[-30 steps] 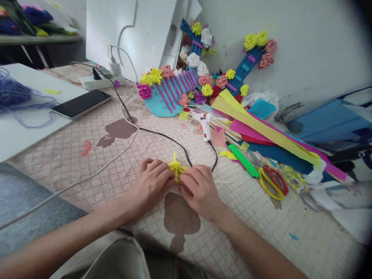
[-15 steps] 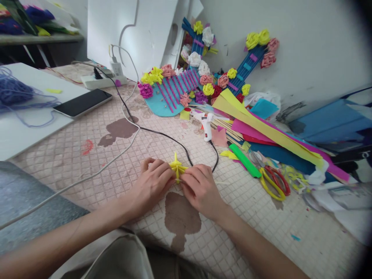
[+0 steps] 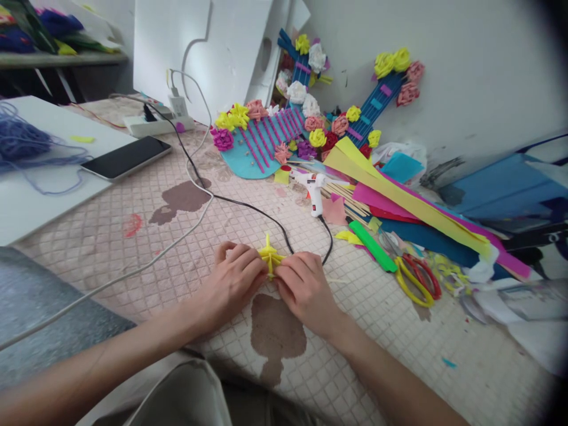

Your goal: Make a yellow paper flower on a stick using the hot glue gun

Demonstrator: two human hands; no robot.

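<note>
— Surface and room, left to right?
— Bench (image 3: pixel 89 59) at the back, grey floor (image 3: pixel 53 313) at lower left, then quilted cloth (image 3: pixel 381 343) marked with brown patches. White panel (image 3: pixel 164 35) upright behind; pale wall (image 3: pixel 465 71) to the right.
— Things around, and in the way?
— Yarn (image 3: pixel 22 139) on a white board (image 3: pixel 39 204), phone (image 3: pixel 126 158) across its edge. Next, power strip (image 3: pixel 137 126), with grey cable (image 3: pixel 143 270) slanting down leftward and black cord (image 3: pixel 248 206) running close to both hands. Behind, blue cutout (image 3: pixel 248 160) with paper flowers.
— And the yellow piece (image 3: pixel 270 259)?
— Between the hands, low over the cloth. Left hand (image 3: pixel 239 269): fingers bent together, clamped on its left side. Right hand (image 3: pixel 304 281): likewise on its right, tips partly hidden.
— Further right?
— Glue gun (image 3: pixel 316 192) beyond the right hand, then cutter (image 3: pixel 373 247), paper strips (image 3: pixel 412 195), scissors (image 3: pixel 415 281).
— Edges, room to move?
— Slanting cloth edge by the left forearm; near edge against the lap. Open stretch from left hand to grey cable; wider one between right forearm and scissors, with a small blue scrap (image 3: pixel 449 362).
</note>
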